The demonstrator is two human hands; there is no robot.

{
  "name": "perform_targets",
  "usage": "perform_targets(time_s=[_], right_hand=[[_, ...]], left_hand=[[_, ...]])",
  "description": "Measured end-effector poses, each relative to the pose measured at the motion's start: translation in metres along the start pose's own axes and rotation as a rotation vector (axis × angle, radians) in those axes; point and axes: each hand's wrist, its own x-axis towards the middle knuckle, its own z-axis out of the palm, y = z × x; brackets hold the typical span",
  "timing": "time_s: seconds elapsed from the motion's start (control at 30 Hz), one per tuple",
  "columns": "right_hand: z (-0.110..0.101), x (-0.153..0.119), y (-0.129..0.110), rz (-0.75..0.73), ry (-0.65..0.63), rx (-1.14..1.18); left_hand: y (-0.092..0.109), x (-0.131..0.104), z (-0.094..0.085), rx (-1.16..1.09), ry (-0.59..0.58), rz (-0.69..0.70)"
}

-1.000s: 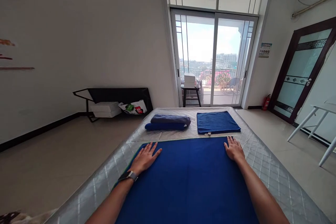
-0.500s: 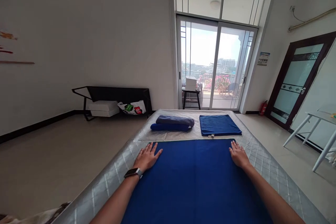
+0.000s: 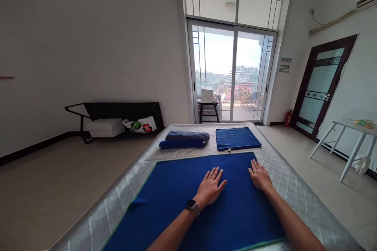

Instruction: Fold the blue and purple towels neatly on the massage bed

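A blue cloth with a green edge (image 3: 171, 188) lies spread over the silver quilted mattress (image 3: 118, 190). My left hand (image 3: 210, 188), with a watch on its wrist, rests palm down near the middle of the cloth, fingers spread. At the cloth's far right corner lies my right hand (image 3: 260, 175), flat with its fingers extended. Beyond the cloth, a folded blue cloth (image 3: 238, 138) sits on the right. A grey rolled cloth (image 3: 187, 136) rests on a blue rolled one (image 3: 181, 144) to the left.
A black rack (image 3: 123, 111) with white boxes (image 3: 104, 127) and a printed bag (image 3: 140, 124) stands by the wall at left. Sliding glass doors (image 3: 235, 70) are ahead. At right are a white table (image 3: 347, 125), a dark-framed door (image 3: 325, 86) and a red extinguisher (image 3: 288, 118).
My left hand has moved right, from the cloth's far left corner to its middle. My right hand stays near the far right corner. The view has turned slightly right.
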Motion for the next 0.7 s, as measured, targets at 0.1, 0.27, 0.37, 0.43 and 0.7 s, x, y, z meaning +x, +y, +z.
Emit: perform_targets(time_s=[0.1,0.27,0.37,0.43,0.7], right_hand=[[0.003,0.002,0.001,-0.002,0.009,0.01],[0.008,0.005,0.003,0.01,0.009,0.026],[0.007,0.006,0.003,0.012,-0.006,0.023],[0.004,0.005,0.003,0.009,-0.006,0.017],[-0.004,-0.016,0.0,0.011,0.081,-0.015]], left_hand=[[-0.037,-0.022,-0.006,0.034,-0.046,-0.116],[-0.155,-0.1,-0.039,0.182,-0.067,-0.38],[-0.201,-0.14,-0.054,0.226,-0.098,-0.481],[-0.21,-0.152,-0.06,0.228,-0.103,-0.535],[-0.192,-0.144,-0.069,0.207,-0.084,-0.543]])
